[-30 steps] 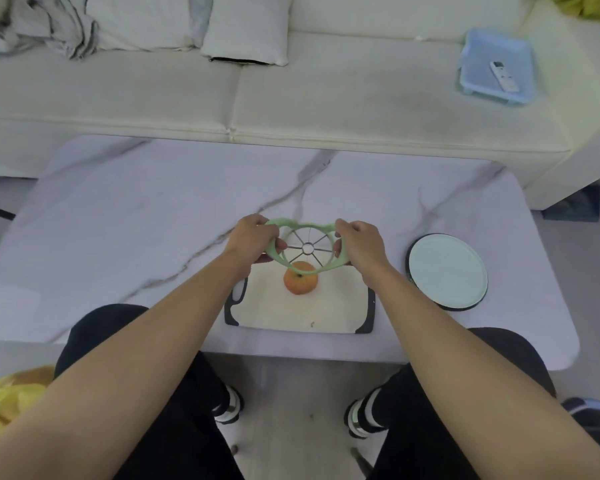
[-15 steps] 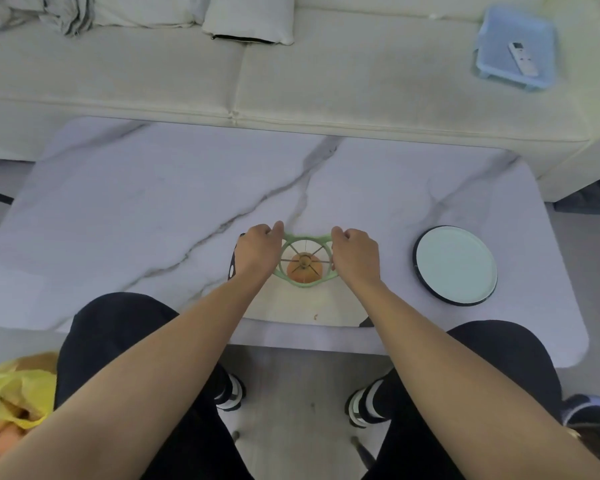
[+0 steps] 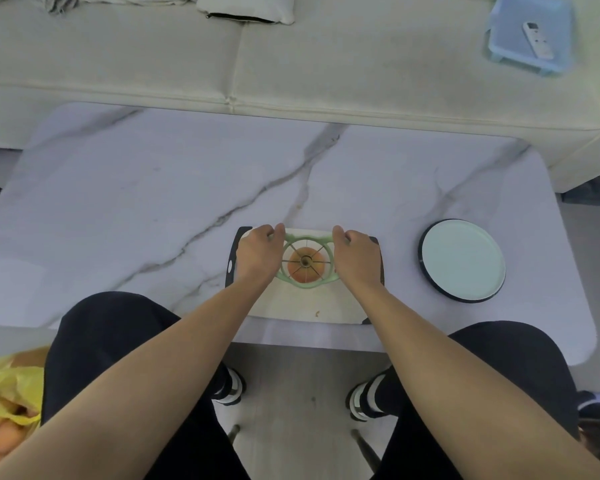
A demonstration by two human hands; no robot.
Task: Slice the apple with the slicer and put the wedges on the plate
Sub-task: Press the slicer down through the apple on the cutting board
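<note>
Hands, two (image 3: 258, 252) (image 3: 357, 254), grip one slicer (image 3: 307, 284) over one apple (image 3: 305, 270).

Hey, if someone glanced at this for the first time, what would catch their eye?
First, the two hands, left hand and right hand, gripping a green slicer centred over an orange-red apple on the cutting board. Next, the empty pale plate to the right on the marble table.

Both hands, left hand (image 3: 257, 256) and right hand (image 3: 355, 258), grip the green apple slicer (image 3: 293, 241) centred over the apple (image 3: 305, 270) on the cutting board (image 3: 291, 308); the plate (image 3: 463, 259) sits to the right.
</note>
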